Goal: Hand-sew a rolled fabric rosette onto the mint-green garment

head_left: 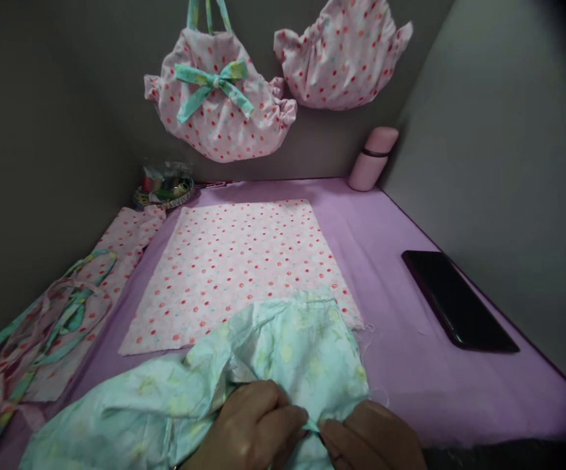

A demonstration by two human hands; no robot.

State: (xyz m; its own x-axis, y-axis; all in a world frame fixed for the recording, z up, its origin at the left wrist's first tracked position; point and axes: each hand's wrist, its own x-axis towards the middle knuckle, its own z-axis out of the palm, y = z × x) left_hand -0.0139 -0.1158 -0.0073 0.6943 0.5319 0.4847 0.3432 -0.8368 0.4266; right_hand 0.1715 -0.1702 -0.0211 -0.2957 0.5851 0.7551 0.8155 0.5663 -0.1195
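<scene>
A crumpled mint-green cloth [283, 356] with pale yellow print lies at the near edge of the table. Its far edge overlaps a flat pink square of fabric [241, 261] dotted with red. My left hand [251, 427] and my right hand [373, 437] meet at the bottom of the view, fingertips pinched together on a fold of the mint-green cloth. Both hands are closed on that fold.
A lilac table cover [400, 326] spans the surface. A black phone [456, 300] lies at the right, a pink bottle [373, 158] in the far corner. Fabric strips [57, 313] lie at left, a sewing kit [165, 185] behind. Two pink dotted bags [219, 111] [344, 55] hang on the wall.
</scene>
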